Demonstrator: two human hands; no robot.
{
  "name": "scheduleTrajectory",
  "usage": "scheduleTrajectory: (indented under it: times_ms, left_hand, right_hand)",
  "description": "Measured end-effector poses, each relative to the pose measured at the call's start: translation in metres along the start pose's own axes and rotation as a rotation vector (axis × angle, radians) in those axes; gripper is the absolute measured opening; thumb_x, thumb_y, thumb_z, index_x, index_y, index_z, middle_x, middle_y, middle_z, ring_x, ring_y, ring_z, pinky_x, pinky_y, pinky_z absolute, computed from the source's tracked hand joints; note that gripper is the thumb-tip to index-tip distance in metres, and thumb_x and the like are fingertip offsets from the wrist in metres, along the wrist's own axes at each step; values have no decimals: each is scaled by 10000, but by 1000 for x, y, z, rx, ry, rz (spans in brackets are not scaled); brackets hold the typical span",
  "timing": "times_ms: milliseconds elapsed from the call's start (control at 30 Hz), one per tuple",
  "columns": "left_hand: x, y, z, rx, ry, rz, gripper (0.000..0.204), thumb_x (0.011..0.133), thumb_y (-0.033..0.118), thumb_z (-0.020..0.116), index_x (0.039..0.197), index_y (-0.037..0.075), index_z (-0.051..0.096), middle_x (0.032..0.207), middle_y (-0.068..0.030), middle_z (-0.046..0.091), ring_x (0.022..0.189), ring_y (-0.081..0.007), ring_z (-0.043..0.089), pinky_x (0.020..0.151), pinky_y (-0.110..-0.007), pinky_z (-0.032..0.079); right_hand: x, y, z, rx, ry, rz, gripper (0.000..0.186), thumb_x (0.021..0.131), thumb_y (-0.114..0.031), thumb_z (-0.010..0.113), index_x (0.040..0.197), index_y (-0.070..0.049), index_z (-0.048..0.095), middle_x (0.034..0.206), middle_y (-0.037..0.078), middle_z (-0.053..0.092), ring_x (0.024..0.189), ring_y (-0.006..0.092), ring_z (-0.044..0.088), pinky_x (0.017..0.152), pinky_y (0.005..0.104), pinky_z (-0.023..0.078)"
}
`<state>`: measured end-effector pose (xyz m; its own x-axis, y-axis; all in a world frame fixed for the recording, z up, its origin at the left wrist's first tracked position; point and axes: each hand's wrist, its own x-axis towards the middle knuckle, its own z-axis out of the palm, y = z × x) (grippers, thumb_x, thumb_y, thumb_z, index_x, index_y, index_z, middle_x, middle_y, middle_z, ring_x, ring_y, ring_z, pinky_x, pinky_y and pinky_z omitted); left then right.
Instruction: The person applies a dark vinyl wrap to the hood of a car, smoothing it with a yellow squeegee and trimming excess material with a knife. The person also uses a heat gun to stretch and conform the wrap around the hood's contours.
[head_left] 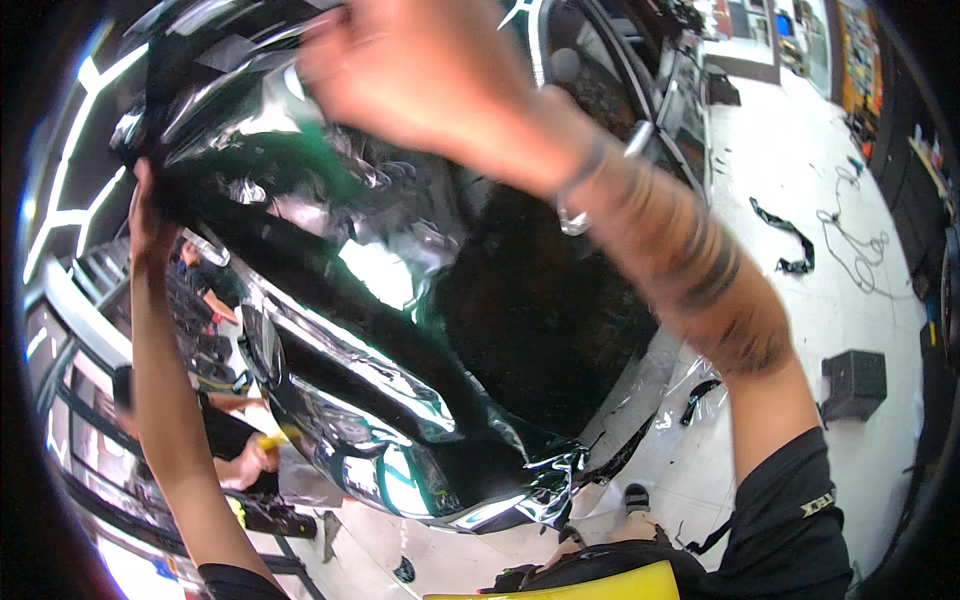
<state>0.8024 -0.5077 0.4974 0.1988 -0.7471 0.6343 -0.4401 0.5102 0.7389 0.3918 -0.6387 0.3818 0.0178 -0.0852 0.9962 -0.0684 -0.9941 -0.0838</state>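
Film (330, 250) lies over the car (595, 75)'s front, creased (and ragged at the bottom), so fitting looks part done, with smoothing left. The left hand (148, 215)'s grip holds its edge; the blurred right hand (405, 85)'s I cannot tell.

The dark green sheet (310, 160) looks glossy and crinkled, probably plastic film; the right sleeve (785, 510) is matt black cloth; the floor (755, 150) is smooth and shiny.
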Motion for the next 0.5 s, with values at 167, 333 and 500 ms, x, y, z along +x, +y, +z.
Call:
scheduleTrajectory:
  times_ms: [167,333,500]
  left_hand:
    - [-49,29,-3,109,118,-56,483,1006,414,522,1299,31,552,1176,-105,623,1075,-245,611,1003,-400,471]
    - [-58,67,21,172,100,-66,323,1000,285,573,1226,54,578,1085,-83,623,1022,-240,607,998,-409,469]
    - [-6,63,55,270,-94,-31,391,968,273,654,1260,26,573,1128,-51,646,969,-167,622,861,-345,510]
  right_hand:
    - [-58,-147,-21,292,7,-240,299,884,-283,611,809,1,664,760,93,554,643,185,524,547,354,463]
    - [-55,-93,-36,136,-29,-220,133,790,-138,653,845,-23,614,715,162,602,552,227,592,459,353,484]
    - [1,49,-21,232,-144,373,323,913,-272,596,1008,21,693,1033,246,682,1062,408,633,920,454,505]
